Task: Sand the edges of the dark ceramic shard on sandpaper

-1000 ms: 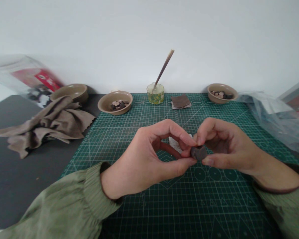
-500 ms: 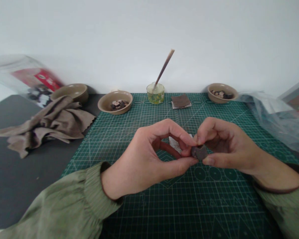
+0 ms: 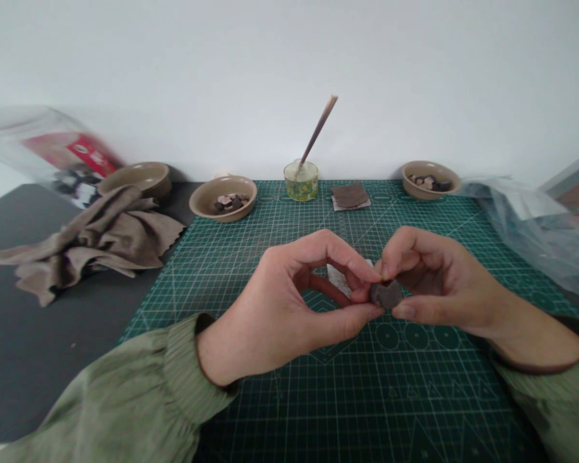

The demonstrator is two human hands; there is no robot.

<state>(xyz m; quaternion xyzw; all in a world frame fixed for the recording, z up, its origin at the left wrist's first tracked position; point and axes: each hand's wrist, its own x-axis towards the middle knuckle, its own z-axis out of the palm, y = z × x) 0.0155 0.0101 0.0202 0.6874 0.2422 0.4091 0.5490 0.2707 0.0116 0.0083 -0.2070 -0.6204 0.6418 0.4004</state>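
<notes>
Between both hands is a small, flat, dark brown-grey piece (image 3: 386, 295) with a rounded outline; its exact kind cannot be made out. My left hand (image 3: 303, 296) pinches its left side between thumb and fingertips. On the right side, the thumb and bent fingers of my right hand (image 3: 434, 276) grip the same piece. The fingertips partly cover it. Behind the left fingers a pale, light-coloured patch (image 3: 338, 280) lies on the green cutting mat (image 3: 328, 411), mostly hidden by the hand.
Two bowls (image 3: 202, 204) (image 3: 410, 188) hold small dark and tan pieces. A glass cup (image 3: 301, 186) with a stick (image 3: 321, 125), stacked brown squares (image 3: 350, 195), another bowl (image 3: 149, 177), a crumpled brown cloth (image 3: 106, 238) and plastic bags (image 3: 525, 231) (image 3: 24, 122) stand around.
Hardly anything differs. Both hands keep their grip on the small dark piece, which has turned or shifted very slightly.
</notes>
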